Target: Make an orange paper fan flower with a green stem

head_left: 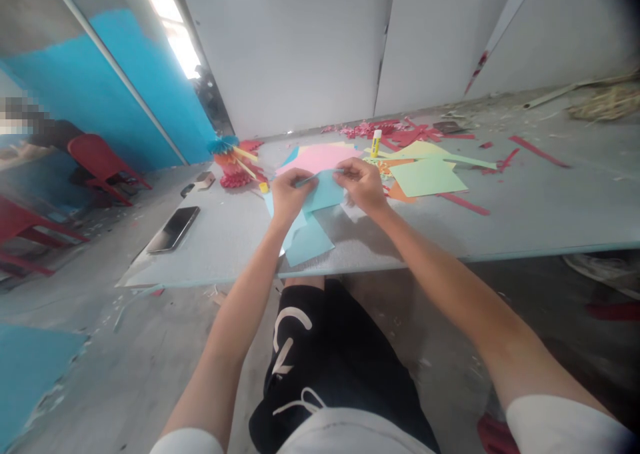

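Observation:
Between my two hands is a sheet of light blue paper (324, 193), pinched along its top edge. My left hand (291, 194) is closed on its left corner, thumb toward the middle. At the right corner, my right hand (366, 184) grips the same edge between thumb and fingers. More blue paper (309, 241) lies on the table below the held sheet. Just beyond my hands rests a pink sheet (323, 156). Light green paper (427, 176) lies to the right of my right hand, and a yellow glue stick (376, 143) stands upright behind it.
The grey table (525, 214) has a phone (175, 229) near its left end. Crumpled red and blue paper pieces (234, 167) sit at left. Red paper strips (537, 152) are scattered at right. Red chairs (103, 164) and a seated person are at far left.

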Tool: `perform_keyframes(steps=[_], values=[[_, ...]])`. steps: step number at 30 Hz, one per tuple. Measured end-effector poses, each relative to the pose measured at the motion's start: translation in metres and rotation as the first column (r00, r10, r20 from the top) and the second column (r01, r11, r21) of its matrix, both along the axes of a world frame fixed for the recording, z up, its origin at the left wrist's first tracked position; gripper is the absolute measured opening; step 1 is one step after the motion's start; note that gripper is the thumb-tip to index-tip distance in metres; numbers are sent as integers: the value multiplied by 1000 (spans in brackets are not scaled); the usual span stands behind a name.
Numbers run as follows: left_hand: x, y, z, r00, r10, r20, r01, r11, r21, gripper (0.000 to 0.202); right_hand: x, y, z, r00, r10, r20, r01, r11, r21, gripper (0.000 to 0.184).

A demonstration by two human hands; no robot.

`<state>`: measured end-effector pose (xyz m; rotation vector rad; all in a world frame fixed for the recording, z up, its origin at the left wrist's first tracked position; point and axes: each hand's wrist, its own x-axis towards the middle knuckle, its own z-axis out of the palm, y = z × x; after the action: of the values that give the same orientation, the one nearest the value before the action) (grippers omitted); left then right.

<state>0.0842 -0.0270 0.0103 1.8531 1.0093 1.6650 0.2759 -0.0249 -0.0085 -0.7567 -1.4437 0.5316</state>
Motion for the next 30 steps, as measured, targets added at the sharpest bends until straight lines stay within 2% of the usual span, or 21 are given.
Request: perform_keyframes(steps=[6,11,19,26,30], values=[[1,3,-2,991,-86,108,93,993,-68,17,0,-3,4,999,25,-29,-25,999,-28,19],[1,2,-2,984,-161,70,168,978,-120,21,0,-6,6,998,68,11,-67,997,-27,21],[4,-10,3,991,-91,-96,93,995,20,13,-1,-11,8,998,51,48,-51,999,-4,15],[3,-4,2,998,-50,-28,50,999,16,12,-3,-6,5,999,48,0,-48,998,33,10],[3,-3,1,999,-53,-11,54,997,58,14,-2,-10,7,997,81,14,-82,997,17,13]])
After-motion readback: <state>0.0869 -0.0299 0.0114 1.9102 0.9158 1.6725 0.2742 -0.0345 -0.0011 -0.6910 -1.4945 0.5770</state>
